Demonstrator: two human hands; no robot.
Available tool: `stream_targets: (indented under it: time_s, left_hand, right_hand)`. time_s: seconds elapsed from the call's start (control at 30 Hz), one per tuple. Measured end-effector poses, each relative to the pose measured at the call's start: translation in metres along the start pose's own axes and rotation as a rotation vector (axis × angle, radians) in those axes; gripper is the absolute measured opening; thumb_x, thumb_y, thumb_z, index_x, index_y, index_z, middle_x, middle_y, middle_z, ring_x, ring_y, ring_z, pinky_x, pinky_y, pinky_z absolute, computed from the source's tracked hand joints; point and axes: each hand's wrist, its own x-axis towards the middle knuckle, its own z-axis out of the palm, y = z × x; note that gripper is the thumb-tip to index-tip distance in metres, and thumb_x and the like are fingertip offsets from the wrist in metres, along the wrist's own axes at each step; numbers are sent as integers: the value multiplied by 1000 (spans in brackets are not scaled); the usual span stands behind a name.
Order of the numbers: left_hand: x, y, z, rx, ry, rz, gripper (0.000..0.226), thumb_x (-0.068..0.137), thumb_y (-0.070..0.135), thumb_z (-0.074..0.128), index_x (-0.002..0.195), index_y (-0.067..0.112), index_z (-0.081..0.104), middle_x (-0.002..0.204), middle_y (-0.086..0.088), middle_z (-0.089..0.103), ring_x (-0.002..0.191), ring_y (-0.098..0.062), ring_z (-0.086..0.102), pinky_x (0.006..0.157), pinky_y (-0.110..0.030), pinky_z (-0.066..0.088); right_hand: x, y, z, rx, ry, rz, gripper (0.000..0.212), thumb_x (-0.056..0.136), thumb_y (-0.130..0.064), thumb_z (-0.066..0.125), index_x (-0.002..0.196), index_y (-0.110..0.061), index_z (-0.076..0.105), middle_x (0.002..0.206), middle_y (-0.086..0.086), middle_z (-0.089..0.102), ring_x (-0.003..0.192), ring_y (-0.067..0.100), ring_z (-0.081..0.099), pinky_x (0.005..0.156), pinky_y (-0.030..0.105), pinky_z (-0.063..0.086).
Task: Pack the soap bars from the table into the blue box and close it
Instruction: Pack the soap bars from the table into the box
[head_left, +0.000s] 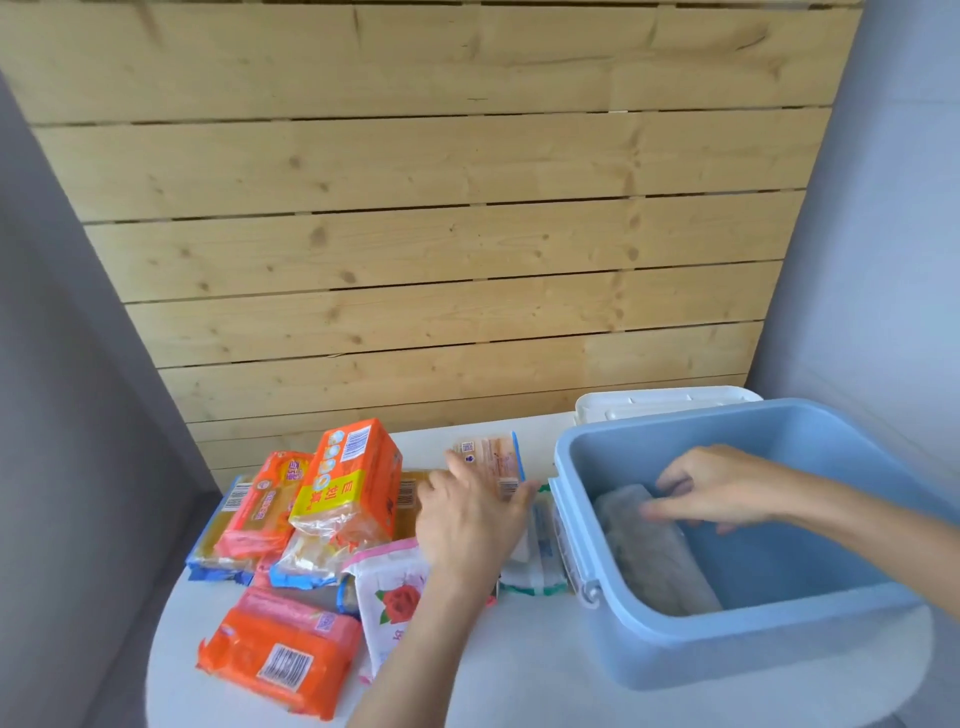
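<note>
An open blue box (623, 618) stands on the right of the white table (519, 670). A pale wrapped soap bar (657, 561) lies inside it against the left wall. My right hand (717, 488) reaches into the box with its fingers spread on that bar's far end. My left hand (467, 514) grips a soap bar with a blue-edged wrapper (488, 457), lifted just left of the box. Several wrapped soap bars lie in a heap on the left: an orange pack (283, 657) in front, a tall orange-yellow pack (348, 478) and a rose-printed pack (392, 597).
The box's white lid (665, 402) lies behind the box against a wooden slat wall (441, 234). A white-green soap packet (535, 561) rests beside the box's side latch (569, 551). The table's rounded edge runs close at front left.
</note>
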Motion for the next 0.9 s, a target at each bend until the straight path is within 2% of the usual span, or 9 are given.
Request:
stream_targets:
  time_s: [0.07,0.13,0.27,0.37,0.5,0.57,0.67,0.8,0.9]
  left_hand:
    - [11,6,6,69,-48,19,91,73,63,54,135,4,25,111,-13,63,106,-34,57,70,-36,42]
    - [17,6,0,71,-68,18,89,69,60,59,133,7,28,108,-10,66,102,-33,62,66,-33,37]
    - [17,-17,-30,-615,-28,-165,71,58,46,63,121,15,51,102,-5,70,95,-28,65,75,-32,49]
    - [-1,-24,-56,-1153,-13,39,29,72,23,67,101,20,68,68,3,77,60,-12,70,53,-22,55]
    - [-30,-2,-76,-1507,-149,191,23,73,22,63,93,18,74,74,-1,78,62,-11,71,49,-17,53]
    - [-43,15,-76,-1526,-224,249,25,72,24,62,93,20,74,81,-4,78,69,-14,72,56,-20,56]
    - [-60,43,-71,-1471,-332,334,36,76,24,67,111,16,67,99,-9,76,86,-21,72,69,-25,58]
    - [-71,64,-61,-1361,-424,400,39,82,35,64,116,16,64,104,-1,75,92,-9,70,70,-14,53]
    - [-77,62,-42,-1055,-196,330,67,75,58,51,134,27,45,140,10,50,124,4,44,100,-12,33]
  right_hand:
    - [-12,-1,-2,4,34,-13,63,70,-60,58,88,1,61,92,22,69,88,33,68,90,47,54]
    - [-20,2,-3,16,68,-6,72,76,-56,59,115,4,56,121,21,63,113,32,60,97,46,49]
    - [-39,15,-12,202,253,-27,46,80,-47,65,117,-20,65,105,-9,70,99,6,65,89,28,52]
    - [-55,11,-24,487,351,-187,41,80,-40,67,116,-21,64,95,-11,73,90,4,71,86,32,58]
    - [-84,-31,-38,853,33,-449,63,63,-63,71,117,-32,60,110,-7,74,101,12,70,82,31,60]
    - [-89,-49,-38,848,-28,-525,55,64,-63,69,110,-33,66,111,-4,73,102,16,69,83,34,59]
    - [-85,-52,-37,867,105,-453,46,66,-52,71,103,-26,70,103,-2,76,98,17,71,92,40,56]
    - [-81,-22,-33,967,73,-358,41,68,-42,72,102,-19,72,105,7,76,102,26,70,99,45,49]
    - [-78,7,-34,1034,62,-291,33,67,-36,72,96,-20,75,103,9,76,94,24,72,87,38,55]
